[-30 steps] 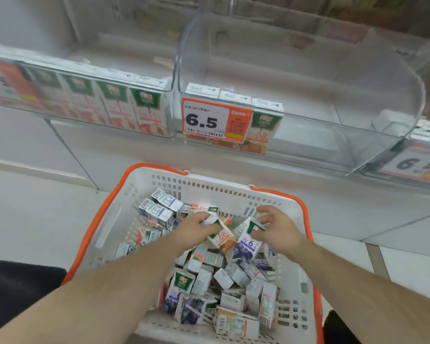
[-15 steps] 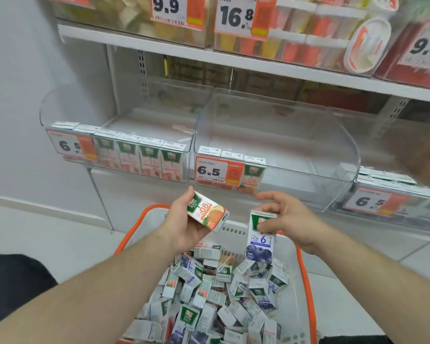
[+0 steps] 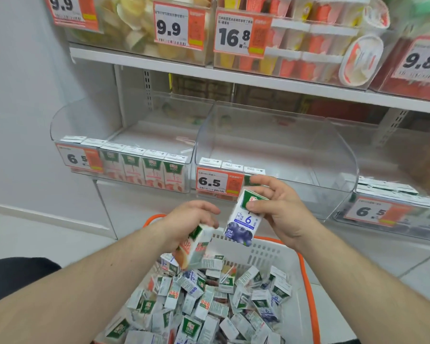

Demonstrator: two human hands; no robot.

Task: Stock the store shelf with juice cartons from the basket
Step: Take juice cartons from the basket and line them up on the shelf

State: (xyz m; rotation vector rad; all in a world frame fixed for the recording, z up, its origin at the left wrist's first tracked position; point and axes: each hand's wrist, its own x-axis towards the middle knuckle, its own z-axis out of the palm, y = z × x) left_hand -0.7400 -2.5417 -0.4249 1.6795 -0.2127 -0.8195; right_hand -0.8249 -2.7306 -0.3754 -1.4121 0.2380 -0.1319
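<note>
So both hands are up over the white basket with the orange rim (image 3: 307, 289), which is piled with little juice cartons (image 3: 209, 306) lying every which way. The right hand (image 3: 281, 209) pinches a blueberry carton (image 3: 243, 219) by its green top, thumb in front and fingers behind, roughly upright just in front of the middle clear shelf bin (image 3: 283, 155). The left hand (image 3: 189, 222) has its fingers curled down around an orange juice carton (image 3: 191, 247), tilted and blurry, right above the pile. That middle bin has three cartons behind a 6.5 price tag (image 3: 217, 181); the left bin (image 3: 124, 155) holds a front row of peach-coloured ones
</note>
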